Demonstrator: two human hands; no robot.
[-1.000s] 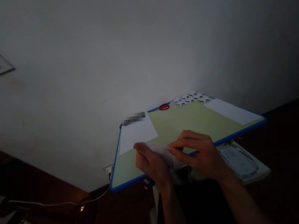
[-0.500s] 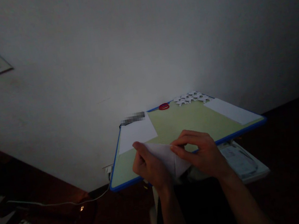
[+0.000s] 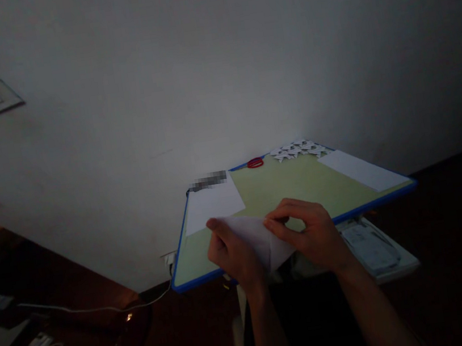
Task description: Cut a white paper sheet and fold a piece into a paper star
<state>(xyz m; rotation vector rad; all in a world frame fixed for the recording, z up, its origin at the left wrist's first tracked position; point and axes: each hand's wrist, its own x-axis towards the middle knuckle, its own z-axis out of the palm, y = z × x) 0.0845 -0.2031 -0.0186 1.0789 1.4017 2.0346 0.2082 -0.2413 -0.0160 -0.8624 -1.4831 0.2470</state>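
Observation:
A folded sheet of white paper [image 3: 257,238] is held up between my hands, just above the near edge of the green-topped table [image 3: 284,185]. My left hand [image 3: 236,255] grips its left side, the thumb lying along the top. At the paper's upper right corner, the thumb and forefinger of my right hand [image 3: 305,231] pinch it. A crease runs down the lower part of the paper. Part of the paper is hidden behind my left hand.
Flat white sheets lie at the table's left [image 3: 213,204] and right [image 3: 362,169]. Along the back are red-handled scissors [image 3: 255,163] and several small folded paper shapes [image 3: 299,149]. A white drawer [image 3: 374,247] juts out below. A white cable [image 3: 82,309] crosses the lower left.
The view has shifted slightly, so the table and wall sit a little further right. Both hands keep their hold on the paper, with hardly any movement.

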